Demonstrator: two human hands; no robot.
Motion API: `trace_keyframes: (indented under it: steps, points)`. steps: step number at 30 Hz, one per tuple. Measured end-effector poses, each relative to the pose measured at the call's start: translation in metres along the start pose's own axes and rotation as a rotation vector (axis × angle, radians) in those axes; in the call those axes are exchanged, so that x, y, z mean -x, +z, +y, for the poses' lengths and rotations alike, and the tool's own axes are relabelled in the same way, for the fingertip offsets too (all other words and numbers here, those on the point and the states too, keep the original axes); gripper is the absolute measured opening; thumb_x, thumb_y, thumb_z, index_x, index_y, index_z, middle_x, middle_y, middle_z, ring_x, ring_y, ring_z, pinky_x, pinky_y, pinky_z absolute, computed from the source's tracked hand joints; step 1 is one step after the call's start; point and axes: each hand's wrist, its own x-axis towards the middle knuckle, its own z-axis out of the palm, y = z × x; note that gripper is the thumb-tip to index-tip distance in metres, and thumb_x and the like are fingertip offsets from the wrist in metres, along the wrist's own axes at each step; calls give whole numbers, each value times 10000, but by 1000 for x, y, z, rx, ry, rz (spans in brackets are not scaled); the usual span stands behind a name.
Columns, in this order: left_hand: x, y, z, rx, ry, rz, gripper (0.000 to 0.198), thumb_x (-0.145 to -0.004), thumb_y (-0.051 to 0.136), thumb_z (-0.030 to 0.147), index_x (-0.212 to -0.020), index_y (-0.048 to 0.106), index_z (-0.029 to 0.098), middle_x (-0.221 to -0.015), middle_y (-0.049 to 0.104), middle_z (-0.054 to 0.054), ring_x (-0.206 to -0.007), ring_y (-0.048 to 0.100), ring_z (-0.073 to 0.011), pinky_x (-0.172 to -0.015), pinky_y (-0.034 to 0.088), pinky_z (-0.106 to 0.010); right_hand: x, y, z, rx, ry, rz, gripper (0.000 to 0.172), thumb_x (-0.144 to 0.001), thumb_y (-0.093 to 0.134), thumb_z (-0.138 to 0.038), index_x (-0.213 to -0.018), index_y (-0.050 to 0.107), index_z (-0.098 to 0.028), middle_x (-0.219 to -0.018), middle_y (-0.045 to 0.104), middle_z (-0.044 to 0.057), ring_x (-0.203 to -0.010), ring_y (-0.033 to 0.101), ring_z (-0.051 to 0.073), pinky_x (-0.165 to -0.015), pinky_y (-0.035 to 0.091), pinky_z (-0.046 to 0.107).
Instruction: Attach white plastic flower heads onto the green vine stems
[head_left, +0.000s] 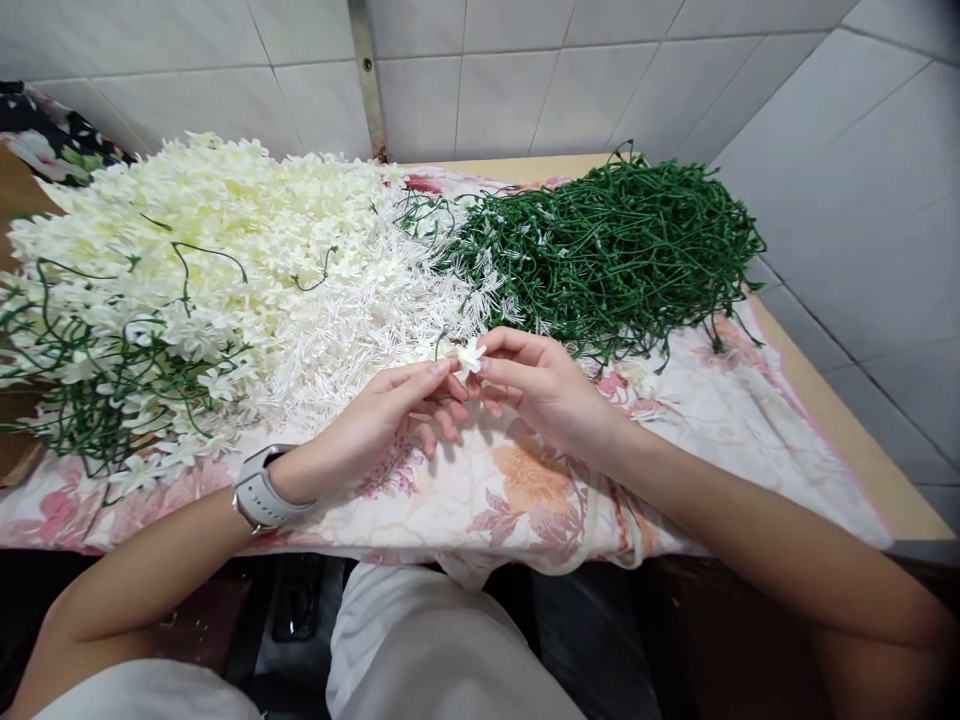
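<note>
- Just above the centre of the frame, my left hand [390, 415] and right hand [536, 385] meet fingertip to fingertip over the flowered cloth [525, 490] that covers the surface.
- Between them sits one small white flower [471, 356]; my right thumb and forefinger are closed on it, the other fingers loosely curled.
- My left hand is pinched shut too, on what looks like a thin green stem [442, 398] running under the fingertips; I cannot tell how much of it is gripped.
- To do this well, I judge the pinch on the flower should stay light and near its base, so the petals do not crumple.
- I would keep the stem tip short past my left fingers; a long free end will bend instead of seating.
- Both wrists look raised off the cloth; resting them would steady the alignment.
- The heap of white flowers [225, 230] fills the upper left, the tangle of green stems [615, 250] the upper right, both within easy reach.
- A watch [259, 490] sits on my left wrist, clear of the work.
</note>
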Motion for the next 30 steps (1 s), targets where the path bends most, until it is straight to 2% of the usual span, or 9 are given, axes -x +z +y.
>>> trace_keyframes:
  steps: [4, 7, 9, 13, 18, 21, 24, 28, 30]
  points:
    - [-1, -2, 2, 10, 24, 74, 333, -866, 544, 446, -703, 614, 163, -572, 484, 13, -490, 444, -73, -451, 333, -197, 1, -2, -8, 105, -100, 18, 102, -745, 700, -246, -761, 616, -191, -668, 601, -16, -583, 548, 86, -504, 439, 207]
    - [1, -5, 6, 94, 45, 1, 376, -833, 551, 394, -537, 547, 162, -452, 289, 39, -417, 267, -72, -446, 210, -241, 3, -4, -17, 152, -187, 36, 69, -752, 691, -229, -769, 632, -198, -725, 632, -2, -600, 560, 88, -517, 449, 213]
    - [3, -6, 8, 116, 74, -68, 403, -817, 530, 368, -468, 501, 168, -434, 271, 28, -420, 230, -86, -464, 175, -271, 5, -4, -23, 172, -214, 32, 53, -745, 691, -218, -768, 645, -203, -845, 664, 15, -631, 572, 90, -526, 461, 215]
    - [4, -7, 8, 42, 84, -122, 417, -822, 500, 361, -449, 490, 175, -446, 317, 11, -447, 238, -103, -493, 175, -295, 9, -1, -25, 204, -189, -44, 57, -742, 696, -240, -755, 652, -206, -1084, 652, 27, -691, 593, 98, -587, 512, 243]
    - [1, -6, 5, -89, 114, -62, 402, -851, 484, 358, -503, 532, 163, -511, 416, -4, -513, 338, -112, -535, 253, -289, 7, -3, -18, 149, -147, -105, 71, -752, 708, -249, -799, 669, -212, -861, 657, 9, -709, 609, 107, -642, 517, 250]
    - [0, -4, 3, -172, 144, -9, 341, -884, 489, 363, -637, 597, 155, -597, 454, -1, -578, 379, -109, -560, 286, -259, 5, -6, -13, 138, -142, -121, 80, -759, 706, -232, -826, 670, -207, -802, 635, 0, -689, 602, 101, -641, 511, 244]
    - [1, -1, 2, -162, 114, -6, 241, -893, 517, 372, -789, 594, 168, -634, 457, 19, -576, 386, -92, -547, 291, -222, 4, -7, -10, 133, -150, -149, 89, -771, 699, -224, -847, 664, -195, -824, 643, 6, -685, 609, 99, -645, 517, 246]
    - [1, 0, 3, -99, 141, 43, 210, -886, 538, 334, -767, 559, 162, -586, 456, 37, -520, 378, -64, -509, 278, -189, 5, -6, -17, 181, -245, -103, 54, -774, 692, -203, -807, 657, -179, -990, 649, 38, -749, 623, 106, -603, 521, 226]
    - [0, -2, 4, -68, 181, 98, 196, -881, 532, 300, -754, 568, 155, -552, 444, 39, -510, 379, -61, -491, 266, -182, 6, -5, -23, 260, -300, -47, 36, -770, 687, -185, -789, 658, -178, -998, 642, 41, -721, 615, 97, -573, 512, 219]
